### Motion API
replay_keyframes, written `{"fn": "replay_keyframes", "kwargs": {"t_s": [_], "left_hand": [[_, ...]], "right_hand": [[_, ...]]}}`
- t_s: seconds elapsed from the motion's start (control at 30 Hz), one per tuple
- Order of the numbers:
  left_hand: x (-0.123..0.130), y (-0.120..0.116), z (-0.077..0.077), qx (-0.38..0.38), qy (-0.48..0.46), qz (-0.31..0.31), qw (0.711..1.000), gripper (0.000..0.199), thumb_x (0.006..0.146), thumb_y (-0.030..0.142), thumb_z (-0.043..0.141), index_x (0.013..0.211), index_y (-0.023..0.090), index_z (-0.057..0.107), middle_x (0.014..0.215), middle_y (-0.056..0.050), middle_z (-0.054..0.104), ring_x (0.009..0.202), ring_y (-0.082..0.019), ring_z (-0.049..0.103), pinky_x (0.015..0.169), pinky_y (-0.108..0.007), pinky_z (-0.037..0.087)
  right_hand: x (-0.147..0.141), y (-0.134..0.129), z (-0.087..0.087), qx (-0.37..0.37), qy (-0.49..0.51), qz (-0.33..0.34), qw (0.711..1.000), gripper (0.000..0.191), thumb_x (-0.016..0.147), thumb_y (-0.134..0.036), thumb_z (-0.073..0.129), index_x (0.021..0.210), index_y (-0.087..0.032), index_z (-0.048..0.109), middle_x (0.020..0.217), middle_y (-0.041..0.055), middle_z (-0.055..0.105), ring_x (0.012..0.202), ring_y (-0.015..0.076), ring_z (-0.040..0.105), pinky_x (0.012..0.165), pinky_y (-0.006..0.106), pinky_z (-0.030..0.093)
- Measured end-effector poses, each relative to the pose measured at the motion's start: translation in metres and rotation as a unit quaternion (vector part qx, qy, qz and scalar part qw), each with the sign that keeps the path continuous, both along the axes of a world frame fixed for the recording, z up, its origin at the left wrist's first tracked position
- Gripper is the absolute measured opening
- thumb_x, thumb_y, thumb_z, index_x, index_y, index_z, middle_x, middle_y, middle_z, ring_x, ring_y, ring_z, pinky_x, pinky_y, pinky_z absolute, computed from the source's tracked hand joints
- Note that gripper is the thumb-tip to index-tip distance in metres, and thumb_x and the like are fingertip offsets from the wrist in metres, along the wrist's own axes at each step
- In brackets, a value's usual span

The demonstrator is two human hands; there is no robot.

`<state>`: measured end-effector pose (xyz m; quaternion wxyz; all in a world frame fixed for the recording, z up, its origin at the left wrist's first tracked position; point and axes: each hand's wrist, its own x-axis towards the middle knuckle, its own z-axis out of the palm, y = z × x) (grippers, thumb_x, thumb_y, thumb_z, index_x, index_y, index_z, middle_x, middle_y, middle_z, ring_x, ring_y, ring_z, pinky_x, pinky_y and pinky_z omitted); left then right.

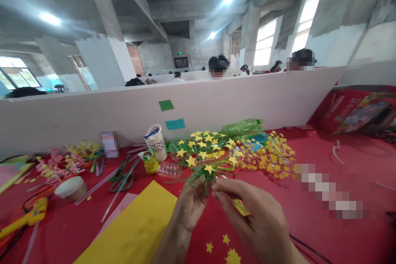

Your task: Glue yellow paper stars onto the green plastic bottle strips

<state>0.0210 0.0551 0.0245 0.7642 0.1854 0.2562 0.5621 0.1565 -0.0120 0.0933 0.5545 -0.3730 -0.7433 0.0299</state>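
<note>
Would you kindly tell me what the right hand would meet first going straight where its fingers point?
The right hand would likely meet the green strips first, with the left hand just beyond, though depth and possible contact are hard to judge.

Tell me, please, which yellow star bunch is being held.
The bunch with green strips, between left hand and right hand; the bunch farther right lies on the table.

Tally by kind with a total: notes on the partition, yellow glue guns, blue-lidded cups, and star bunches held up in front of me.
Green note and blue note: 2
Yellow glue gun: 1
Blue-lidded cup: 1
Held star bunch: 1
Total: 5
</note>
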Motion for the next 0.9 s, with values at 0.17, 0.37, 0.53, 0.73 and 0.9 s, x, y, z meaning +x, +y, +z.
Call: {"fn": "replay_keyframes", "kwargs": {"t_s": [0.17, 0.37, 0.53, 0.73, 0.9], "left_hand": [[-0.0012, 0.0007, 0.0002, 0.0, -0.018, 0.016, 1.0, 0.019, 0.064, 0.007, 0.07, 0.081, 0.013, 0.066, 0.075, -0.001, 0.069, 0.063, -0.01, 0.063, 0.064, -0.02, 0.052], [0.0, 0.0002, 0.0032, 0.004, -0.012, 0.008, 1.0, 0.016, 0.063, 0.007, 0.071, 0.077, 0.013, 0.065, 0.071, 0.0, 0.068, 0.06, -0.01, 0.063, 0.061, -0.018, 0.051], [-0.0001, 0.0006, 0.0016, 0.014, -0.015, 0.014, 1.0, 0.012, 0.064, 0.007, 0.07, 0.073, 0.013, 0.065, 0.071, 0.0, 0.068, 0.06, -0.009, 0.062, 0.063, -0.018, 0.052], [-0.001, 0.0043, -0.0027, 0.033, -0.023, 0.014, 0.999, 0.018, 0.068, 0.005, 0.065, 0.085, 0.013, 0.066, 0.068, -0.002, 0.068, 0.067, -0.013, 0.065, 0.067, -0.021, 0.053], [-0.0014, 0.0042, -0.0019, 0.041, -0.031, 0.002, 0.999, 0.014, 0.069, 0.004, 0.065, 0.08, 0.013, 0.065, 0.071, -0.003, 0.068, 0.069, -0.012, 0.065, 0.066, -0.02, 0.053]], "right_hand": [[0.0021, -0.0005, 0.0018, -0.015, -0.002, 0.014, 1.0, 0.017, 0.08, -0.008, 0.051, 0.091, -0.02, 0.058, 0.081, -0.0003, 0.068, 0.072, 0.0099, 0.065, 0.065, 0.017, 0.051], [0.0032, -0.0008, 0.001, -0.017, 0.009, -0.011, 1.0, 0.021, 0.081, -0.011, 0.053, 0.099, -0.021, 0.057, 0.08, -0.0009, 0.07, 0.07, 0.0101, 0.067, 0.065, 0.017, 0.053], [0.0009, 0.0004, 0.0023, -0.008, 0.002, -0.036, 0.999, 0.022, 0.078, -0.011, 0.055, 0.098, -0.021, 0.061, 0.085, 0.0002, 0.072, 0.074, 0.0122, 0.068, 0.069, 0.02, 0.056], [0.0015, 0.0012, 0.0082, -0.022, 0.015, -0.018, 0.999, 0.02, 0.077, -0.009, 0.056, 0.09, -0.021, 0.065, 0.082, -0.0015, 0.072, 0.073, 0.0106, 0.068, 0.07, 0.018, 0.055], [0.0013, 0.0004, 0.0101, -0.024, 0.031, 0.015, 0.999, 0.021, 0.076, -0.007, 0.057, 0.089, -0.021, 0.066, 0.08, -0.0007, 0.071, 0.074, 0.0105, 0.067, 0.07, 0.018, 0.054]]}}
